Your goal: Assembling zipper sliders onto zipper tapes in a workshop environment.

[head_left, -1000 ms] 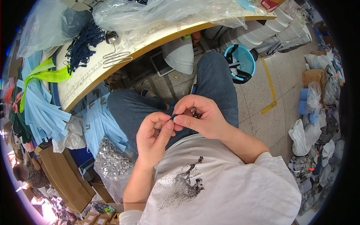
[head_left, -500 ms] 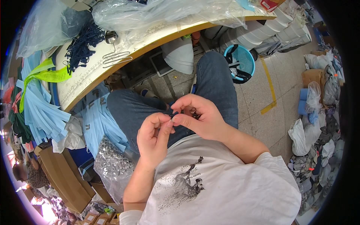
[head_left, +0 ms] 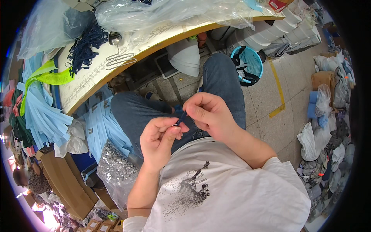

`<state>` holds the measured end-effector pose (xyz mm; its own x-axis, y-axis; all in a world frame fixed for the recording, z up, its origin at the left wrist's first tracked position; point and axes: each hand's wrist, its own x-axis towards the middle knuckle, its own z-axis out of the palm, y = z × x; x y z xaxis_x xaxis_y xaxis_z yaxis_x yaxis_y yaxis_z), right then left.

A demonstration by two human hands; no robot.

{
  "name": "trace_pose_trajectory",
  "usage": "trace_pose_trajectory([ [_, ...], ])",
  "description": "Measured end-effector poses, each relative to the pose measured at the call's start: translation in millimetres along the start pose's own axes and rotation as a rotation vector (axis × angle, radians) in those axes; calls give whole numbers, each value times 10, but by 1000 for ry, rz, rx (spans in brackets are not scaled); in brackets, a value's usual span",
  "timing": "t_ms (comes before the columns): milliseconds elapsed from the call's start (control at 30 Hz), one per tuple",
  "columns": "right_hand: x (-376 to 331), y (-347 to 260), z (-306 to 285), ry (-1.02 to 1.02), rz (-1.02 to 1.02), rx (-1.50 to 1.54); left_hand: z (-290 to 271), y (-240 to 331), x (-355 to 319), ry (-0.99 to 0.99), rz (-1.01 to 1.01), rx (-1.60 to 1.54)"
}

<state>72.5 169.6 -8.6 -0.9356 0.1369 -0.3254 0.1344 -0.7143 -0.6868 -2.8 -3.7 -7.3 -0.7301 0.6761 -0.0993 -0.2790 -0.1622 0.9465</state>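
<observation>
1. The left hand [head_left: 160,139] was raised over the lap, its fingers curled and its thumb and forefinger pinched shut on a small metal piece [head_left: 177,124] at the end of a dark blue cord [head_left: 180,114].
2. The right hand [head_left: 210,116] was closed as well, its fingertips gripping the same dark blue cord just above the left hand's pinch, so the two hands nearly touched.
3. The cord showed only as a short stretch between the two sets of fingertips, above the person's jeans [head_left: 135,112]; what the metal piece was exactly could not be told at that size.
4. The person sat in a white printed T-shirt [head_left: 232,193], knees pointing toward the tabletop [head_left: 154,42].
5. On the tabletop lay a tangled bundle of dark blue cords [head_left: 87,48], with a small round metal object [head_left: 114,38] just beside it and a few wire hangers or clips [head_left: 120,58] near the edge.
6. Large clear plastic bags [head_left: 174,13] covered the far part of the tabletop.
7. To the person's left hung light blue fabric pieces [head_left: 44,116] with a yellow-green strip [head_left: 46,77] over them.
8. A clear bag full of small shiny metal parts [head_left: 116,170] stood on the floor just beside the left forearm, next to cardboard boxes [head_left: 65,185].
9. A turquoise plastic basket [head_left: 249,63] sat on the floor beyond the right knee, well apart from the hands.
</observation>
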Motion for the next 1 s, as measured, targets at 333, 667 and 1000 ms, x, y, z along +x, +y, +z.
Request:
trace_pose_trajectory([
  [333,33,24,124,105,-33,-61,31,-79,47,-197,-56,-596],
  [667,68,-80,172,-27,-9,-69,-45,-77,76,-300,22,-701],
  [1000,947,-1421,759,101,-879,-571,-265,74,203,-23,5,-365],
])
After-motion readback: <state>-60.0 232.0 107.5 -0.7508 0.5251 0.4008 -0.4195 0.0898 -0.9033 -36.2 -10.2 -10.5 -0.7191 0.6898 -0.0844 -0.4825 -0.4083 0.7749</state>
